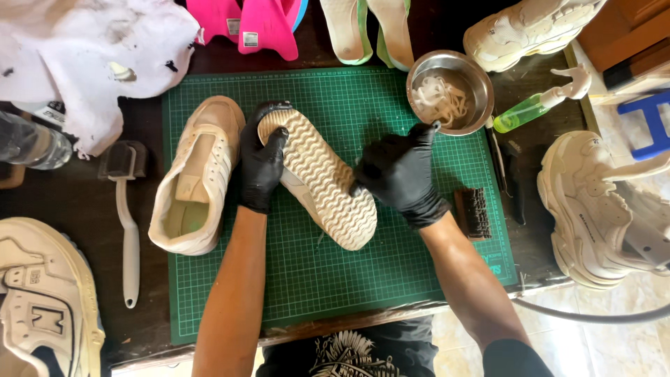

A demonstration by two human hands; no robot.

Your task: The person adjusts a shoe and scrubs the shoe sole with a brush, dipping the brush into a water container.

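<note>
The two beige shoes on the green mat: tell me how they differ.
The held shoe is turned sole up, showing its ridged tread; the other shoe lies opening up, tongue and insole showing. The left hand and right hand, both black-gloved, grip the held shoe; the other shoe lies untouched. Both are beige and lie on the mat.

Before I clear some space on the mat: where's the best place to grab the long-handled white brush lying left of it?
Take the white brush by its long handle, mid-length, coming from above. The handle lies flat and bare, running toward the table's near edge, while the dark bristle head sits at the far end beside the upright cream shoe.
</note>
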